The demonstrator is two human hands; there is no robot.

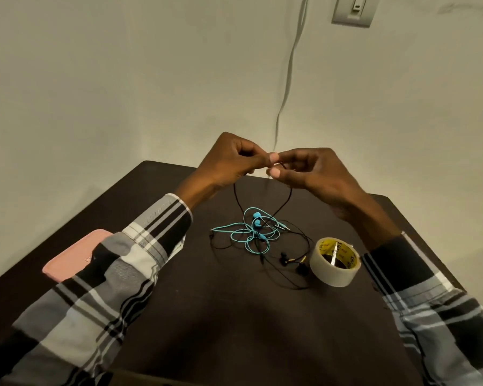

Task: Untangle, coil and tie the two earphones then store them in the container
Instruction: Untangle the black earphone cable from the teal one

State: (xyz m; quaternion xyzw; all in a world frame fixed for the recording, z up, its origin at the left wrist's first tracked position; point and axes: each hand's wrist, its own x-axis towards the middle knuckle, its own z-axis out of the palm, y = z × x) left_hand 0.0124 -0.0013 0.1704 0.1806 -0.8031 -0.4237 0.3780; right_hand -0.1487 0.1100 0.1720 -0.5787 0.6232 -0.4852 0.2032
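Black earphone cord (236, 199) pinched between hands, left hand (229, 160), right hand (313, 171)

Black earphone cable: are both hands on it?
Touching. In the head view the left hand and right hand pinch the black earphone cable, whose two strands hang from them to the tangle.

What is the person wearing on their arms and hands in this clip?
Both arms are in long plaid sleeves of black, grey and white: the left sleeve and right sleeve, each with a cuff at the wrist. The left hand and right hand are bare: no gloves, rings or watch visible.
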